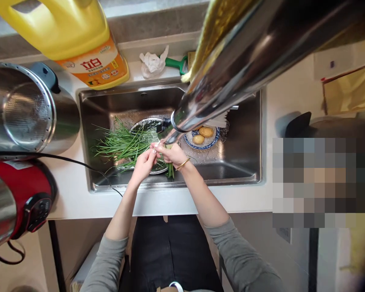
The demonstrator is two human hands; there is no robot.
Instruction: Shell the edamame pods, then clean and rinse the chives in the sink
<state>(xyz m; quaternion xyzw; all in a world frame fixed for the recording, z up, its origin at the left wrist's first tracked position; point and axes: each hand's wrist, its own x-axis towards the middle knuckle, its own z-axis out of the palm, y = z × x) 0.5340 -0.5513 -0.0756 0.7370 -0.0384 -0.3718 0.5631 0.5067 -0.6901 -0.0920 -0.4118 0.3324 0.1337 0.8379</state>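
My left hand (145, 164) and my right hand (173, 155) meet over the sink (243, 170), below the faucet (212, 81). Fingers of both hands are closed and pressed together at the tips; whatever small thing they pinch is too small to make out. Beneath and left of them lies a bunch of long, thin green chives (124, 142), spread across a round metal bowl (153, 172). Water shows in the bowl. Some green stalks hang by my right hand. To the right, two potatoes (205, 132) sit on a blue-and-white plate (186, 142) in the sink.
A yellow detergent jug (88, 61), crumpled tissue (153, 63) and green peeler (176, 63) stand behind the sink. At left are a steel pot (67, 121), a red appliance (30, 186) and a black cord (75, 162). A pixelated patch covers part of the right side.
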